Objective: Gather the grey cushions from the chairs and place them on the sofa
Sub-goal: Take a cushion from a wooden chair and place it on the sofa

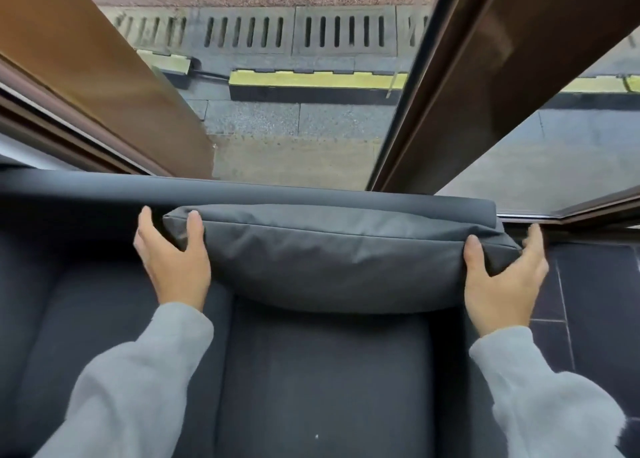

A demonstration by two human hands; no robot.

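Note:
A grey cushion (329, 257) stands on its long edge on the dark sofa seat (322, 371), leaning against the sofa backrest (86, 189) at its right end. My left hand (173, 267) grips the cushion's left end, thumb on the front face and fingers reaching behind the corner. At the cushion's right end, my right hand (502, 284) holds on the same way, thumb in front and fingers behind. Both arms wear light grey sleeves.
Right behind the backrest is a glass window with brown frame posts (460, 87). Outside lie paving, drain grates (343, 30) and a yellow-and-black cable ramp (311, 83). Dark floor tiles (595, 302) show to the right of the sofa.

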